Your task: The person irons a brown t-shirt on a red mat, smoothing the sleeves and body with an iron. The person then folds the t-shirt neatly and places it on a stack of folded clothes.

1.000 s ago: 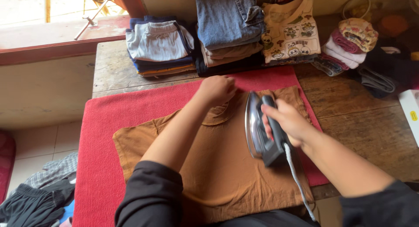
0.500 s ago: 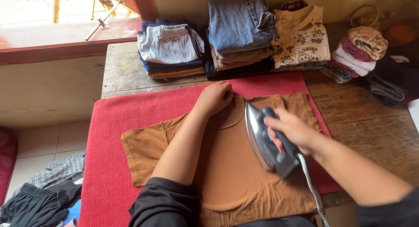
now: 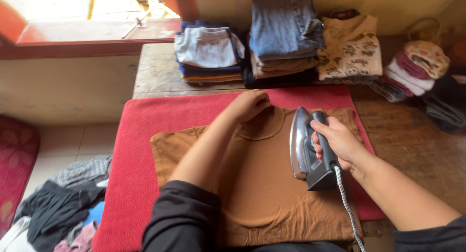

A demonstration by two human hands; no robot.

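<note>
Brown t-shirt (image 3: 262, 184) lies flat on the red mat (image 3: 136, 150) at centre frame; your left hand (image 3: 250, 105) pinches its collar. Your right hand (image 3: 340, 143) grips the iron (image 3: 306, 150), tilted on edge at centre right, with folded clothes (image 3: 284, 38) stacked along the worktop (image 3: 412, 145) top.

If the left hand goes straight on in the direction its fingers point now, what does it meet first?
Probably the red towel past the brown T-shirt collar, which the left hand presses; farther on, the stack of folded clothes. Depth is uncertain.
</note>
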